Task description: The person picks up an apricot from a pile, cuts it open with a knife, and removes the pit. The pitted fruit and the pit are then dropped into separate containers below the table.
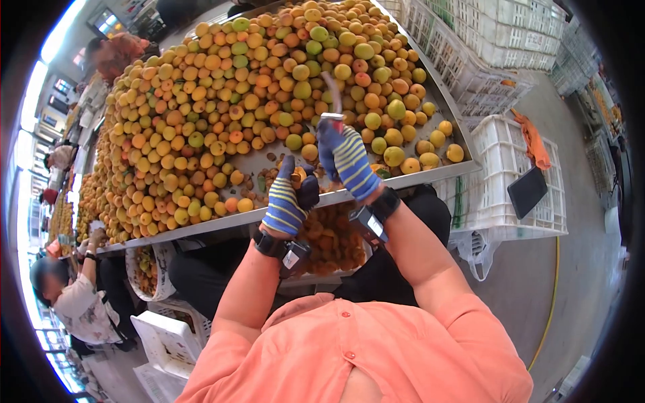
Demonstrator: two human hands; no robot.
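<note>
My left hand [289, 195], in a striped blue and yellow glove, is closed around an apricot [299, 174], of which only a cut orange part shows between the fingers. In the same kind of glove, my right hand [346, 158] grips a knife [333, 97] with a slim curved blade pointing up and away from me. Both hands are close together over the near edge of a metal table [440, 168]. A large heap of apricots [222, 101], yellow-orange with some green, covers the table. Brown pits or scraps [269, 174] lie beside my left hand.
Below the table edge, between my legs, is a container of cut apricots [329, 238]. White crates [504, 134] stand at the right, one carrying a dark tablet-like object [528, 193] and an orange cloth [532, 138]. Other people [80, 289] sit along the left, near a white bucket [161, 269].
</note>
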